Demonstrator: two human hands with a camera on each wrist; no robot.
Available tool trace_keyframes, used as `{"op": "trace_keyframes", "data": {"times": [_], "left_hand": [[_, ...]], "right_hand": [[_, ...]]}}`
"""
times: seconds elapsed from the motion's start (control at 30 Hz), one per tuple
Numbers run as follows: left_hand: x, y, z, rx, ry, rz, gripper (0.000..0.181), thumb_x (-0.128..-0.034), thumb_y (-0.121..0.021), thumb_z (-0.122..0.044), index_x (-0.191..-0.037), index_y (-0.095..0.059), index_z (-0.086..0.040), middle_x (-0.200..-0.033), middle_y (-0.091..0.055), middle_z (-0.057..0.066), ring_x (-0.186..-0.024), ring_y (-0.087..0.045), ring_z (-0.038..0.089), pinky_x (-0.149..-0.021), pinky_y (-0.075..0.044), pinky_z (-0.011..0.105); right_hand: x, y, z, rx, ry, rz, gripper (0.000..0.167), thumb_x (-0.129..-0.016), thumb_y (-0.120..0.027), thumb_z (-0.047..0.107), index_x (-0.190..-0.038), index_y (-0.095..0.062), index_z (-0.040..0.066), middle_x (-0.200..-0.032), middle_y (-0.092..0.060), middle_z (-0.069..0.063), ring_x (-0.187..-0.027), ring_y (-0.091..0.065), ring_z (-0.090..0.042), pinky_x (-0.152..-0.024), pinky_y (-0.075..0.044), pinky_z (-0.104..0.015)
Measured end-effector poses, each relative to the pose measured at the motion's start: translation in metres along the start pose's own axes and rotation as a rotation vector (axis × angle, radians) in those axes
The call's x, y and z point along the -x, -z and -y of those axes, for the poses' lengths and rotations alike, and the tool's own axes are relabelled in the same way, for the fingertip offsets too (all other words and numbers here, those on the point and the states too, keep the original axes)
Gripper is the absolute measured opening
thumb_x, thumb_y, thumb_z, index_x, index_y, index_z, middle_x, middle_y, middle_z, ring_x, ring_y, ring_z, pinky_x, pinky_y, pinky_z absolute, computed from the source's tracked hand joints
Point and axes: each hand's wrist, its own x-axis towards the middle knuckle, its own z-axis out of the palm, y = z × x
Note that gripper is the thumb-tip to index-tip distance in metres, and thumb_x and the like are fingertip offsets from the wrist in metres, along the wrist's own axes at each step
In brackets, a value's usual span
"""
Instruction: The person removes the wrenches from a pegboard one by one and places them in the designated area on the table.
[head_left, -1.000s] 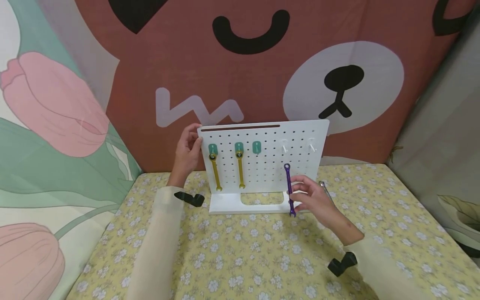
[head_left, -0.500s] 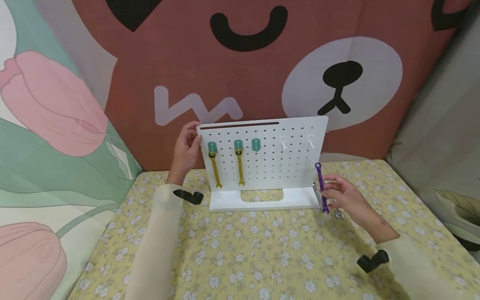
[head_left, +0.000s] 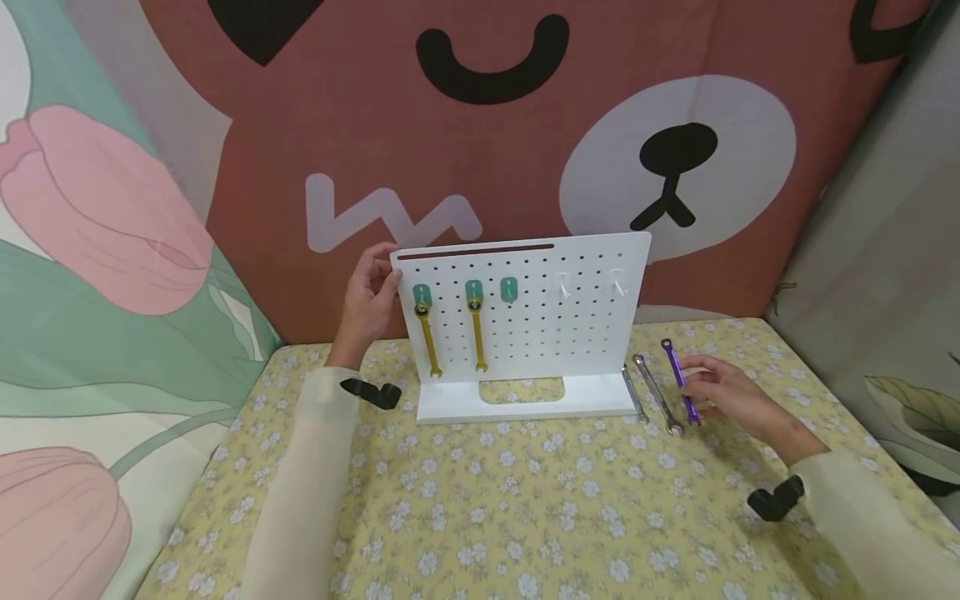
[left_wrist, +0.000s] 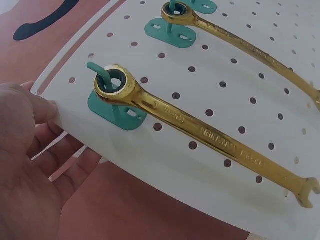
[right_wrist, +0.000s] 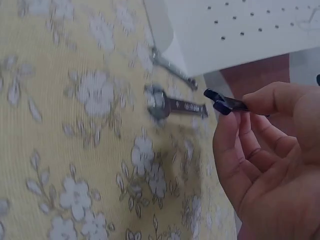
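A white pegboard (head_left: 525, 333) stands upright on the table, its upper left edge gripped by my left hand (head_left: 367, 304) between thumb and fingers. Two gold wrenches (head_left: 430, 346) (left_wrist: 190, 127) hang from green hooks on its left part; a third green hook (head_left: 509, 289) and two clear hooks (head_left: 564, 286) hold nothing. My right hand (head_left: 731, 400), right of the board, pinches a purple wrench (head_left: 679, 379) between thumb and fingers. In the right wrist view, my right hand (right_wrist: 280, 160) shows the purple wrench's open end (right_wrist: 222, 103) pointing out past the fingertips.
Two silver wrenches (head_left: 657, 394) (right_wrist: 175, 106) lie side by side on the flowered yellow cloth (head_left: 525, 500), between the board's right end and my right hand. Behind the table hangs a brown cloth (head_left: 360, 108) printed with a bear.
My right hand has moved right with the purple wrench, from in front of the board to beyond the silver wrenches, which now show fully. My left hand keeps its grip on the board.
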Motion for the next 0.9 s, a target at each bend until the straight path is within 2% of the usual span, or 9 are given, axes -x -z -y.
{"op": "trace_keyframes", "data": {"times": [0.1,0.17,0.23,0.47,0.67,0.73,0.9], "left_hand": [[-0.001,0.000,-0.002,0.002,0.000,-0.006,0.037,-0.1082,-0.054,-0.011,-0.145,-0.050,-0.011,-0.104,-0.057,0.018,-0.085,-0.057,0.033,-0.075,-0.054,0.030],[-0.001,0.000,-0.004,0.011,-0.002,-0.005,0.036,-0.1081,-0.054,-0.011,-0.144,-0.051,-0.011,-0.104,-0.057,0.017,-0.085,-0.056,0.038,-0.074,-0.054,0.032],[-0.001,0.000,-0.005,0.014,-0.005,-0.007,0.036,-0.1082,-0.054,-0.011,-0.144,-0.051,-0.011,-0.103,-0.057,0.016,-0.085,-0.056,0.039,-0.074,-0.054,0.032],[-0.003,0.002,-0.004,0.017,-0.003,-0.015,0.036,-0.1081,-0.054,-0.010,-0.144,-0.052,-0.011,-0.104,-0.057,0.016,-0.084,-0.057,0.028,-0.074,-0.053,0.024],[-0.003,0.002,-0.003,0.033,-0.001,0.010,0.034,-0.1081,-0.053,-0.008,-0.142,-0.054,-0.011,-0.107,-0.057,0.015,-0.088,-0.059,0.026,-0.077,-0.055,0.032],[-0.002,0.001,-0.002,0.034,-0.006,0.016,0.034,-0.1082,-0.052,-0.007,-0.142,-0.054,-0.010,-0.107,-0.058,0.016,-0.088,-0.059,0.027,-0.076,-0.056,0.032],[-0.004,0.000,-0.002,0.042,-0.037,0.003,0.033,-0.1073,-0.050,-0.001,-0.140,-0.053,-0.001,-0.106,-0.057,0.027,-0.088,-0.059,0.037,-0.072,-0.051,0.021]], "right_hand": [[-0.004,0.004,-0.006,0.014,-0.020,0.017,0.053,-0.107,-0.058,0.020,-0.149,-0.037,-0.004,-0.112,-0.057,-0.022,-0.079,-0.059,-0.020,-0.068,-0.055,-0.040],[-0.007,0.006,-0.009,0.021,-0.029,0.029,0.050,-0.107,-0.057,0.017,-0.147,-0.037,-0.005,-0.102,-0.058,-0.019,-0.065,-0.052,-0.019,-0.060,-0.051,-0.039],[-0.009,0.007,-0.011,0.037,-0.035,0.041,0.047,-0.106,-0.055,0.014,-0.145,-0.038,-0.006,-0.095,-0.056,-0.016,-0.059,-0.044,-0.018,-0.056,-0.046,-0.040],[-0.019,0.005,-0.011,0.156,-0.057,0.038,0.042,-0.104,-0.051,0.009,-0.140,-0.041,-0.009,-0.088,-0.056,-0.013,-0.060,-0.045,-0.019,-0.055,-0.045,-0.038],[-0.023,0.004,-0.015,0.257,-0.055,0.051,0.041,-0.103,-0.053,0.009,-0.137,-0.043,-0.011,-0.085,-0.056,-0.012,-0.055,-0.043,-0.018,-0.053,-0.044,-0.038],[-0.023,0.004,-0.015,0.289,-0.055,0.051,0.041,-0.103,-0.054,0.010,-0.136,-0.044,-0.011,-0.087,-0.058,-0.013,-0.054,-0.044,-0.019,-0.053,-0.044,-0.039],[-0.026,0.005,-0.014,0.348,-0.053,0.046,0.041,-0.102,-0.054,0.011,-0.135,-0.046,-0.012,-0.090,-0.060,-0.014,-0.055,-0.047,-0.021,-0.054,-0.044,-0.040]]}}
